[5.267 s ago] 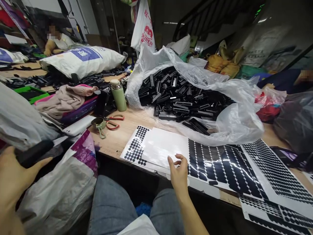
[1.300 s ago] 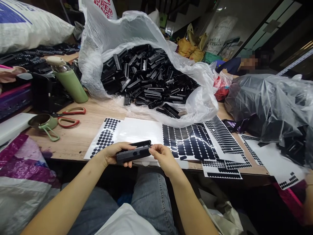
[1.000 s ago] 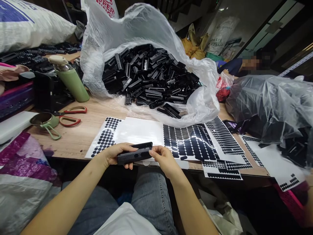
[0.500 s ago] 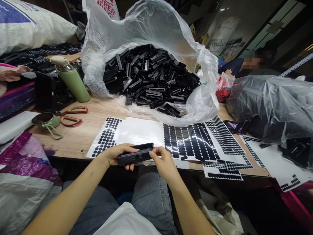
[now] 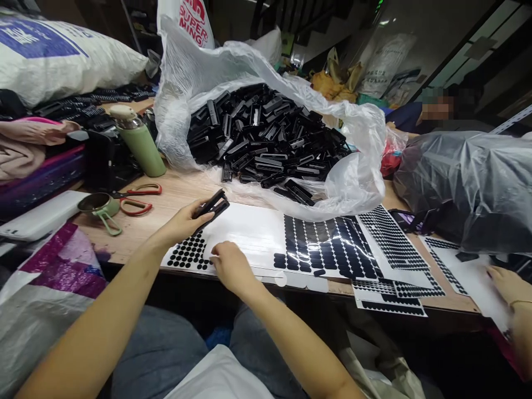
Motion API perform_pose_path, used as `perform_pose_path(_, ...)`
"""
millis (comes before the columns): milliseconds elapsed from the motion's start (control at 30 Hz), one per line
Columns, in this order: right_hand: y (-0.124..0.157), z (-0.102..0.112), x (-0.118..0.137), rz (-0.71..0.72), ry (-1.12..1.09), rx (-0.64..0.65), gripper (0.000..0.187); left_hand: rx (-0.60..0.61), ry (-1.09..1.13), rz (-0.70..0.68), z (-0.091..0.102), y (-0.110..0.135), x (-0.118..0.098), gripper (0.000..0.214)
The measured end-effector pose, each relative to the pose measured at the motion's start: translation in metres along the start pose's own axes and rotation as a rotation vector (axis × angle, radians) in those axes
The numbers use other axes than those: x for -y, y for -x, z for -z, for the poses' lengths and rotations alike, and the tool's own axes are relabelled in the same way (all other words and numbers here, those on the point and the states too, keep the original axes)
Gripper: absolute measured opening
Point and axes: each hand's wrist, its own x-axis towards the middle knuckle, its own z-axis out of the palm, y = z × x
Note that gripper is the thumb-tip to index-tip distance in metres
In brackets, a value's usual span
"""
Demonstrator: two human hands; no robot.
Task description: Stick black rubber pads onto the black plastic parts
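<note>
Raised over the sheets on the left, my left hand (image 5: 186, 223) grips a black plastic piece (image 5: 218, 210) with a long slot. My right hand (image 5: 233, 266) is at the edge of a sheet of round black stickers (image 5: 189, 250), thumb and fingers pinched together. Whatever is between those fingertips is too small to make out. Right of it lies a white backing sheet (image 5: 249, 230), then a sheet of larger black stickers (image 5: 320, 241). Behind the sheets a clear plastic bag (image 5: 357, 194) lies open, filled with a heap of similar black plastic pieces (image 5: 270, 138).
Red-handled scissors (image 5: 137, 206), a green cup (image 5: 100, 206) and a green bottle (image 5: 143, 147) stand on the left. More sticker sheets (image 5: 399, 249) overlap on the right, below a grey bag (image 5: 461, 183). Another person's hand (image 5: 509, 285) reaches in at far right.
My left hand has moved up and left with the black piece, now turned on end. My right hand has left the piece for the round stickers. Another person's hand has appeared at right.
</note>
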Motion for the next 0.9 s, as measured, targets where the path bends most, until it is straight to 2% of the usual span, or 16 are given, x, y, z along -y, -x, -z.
perform_pose_path(67, -0.008, -0.01, 0.013, 0.014, 0.148, 0.107, 0.012, -0.039, -0.189, -0.071, 0.005, -0.009, 0.011, 0.057)
perform_pose_path(133, -0.008, -0.016, 0.021, -0.056, 0.235, 0.157, 0.014, -0.056, -0.362, -0.053, 0.005, -0.013, 0.02, 0.059)
perform_pose_path(267, 0.003, -0.028, 0.021, -0.156, 0.24, 0.087, 0.019, -0.104, -0.555, -0.034, 0.004, -0.01, 0.034, 0.058)
perform_pose_path(367, 0.009, -0.039, 0.019, -0.146, 0.214, 0.045, 0.018, -0.163, -0.559, -0.044, 0.007, -0.005, 0.039, 0.056)
perform_pose_path(533, 0.008, -0.05, 0.023, -0.191, 0.221, 0.019, 0.015, -0.271, -0.408, -0.048, 0.015, 0.004, 0.044, 0.057)
perform_pose_path(733, 0.005, -0.047, 0.024, -0.239, 0.183, 0.017, 0.013, -0.268, -0.355, -0.143, 0.013, 0.019, 0.037, 0.057)
perform_pose_path(900, 0.002, -0.049, 0.025, -0.289, 0.147, -0.025, 0.015, -0.257, -0.398, -0.071, 0.011, 0.029, 0.028, 0.055)
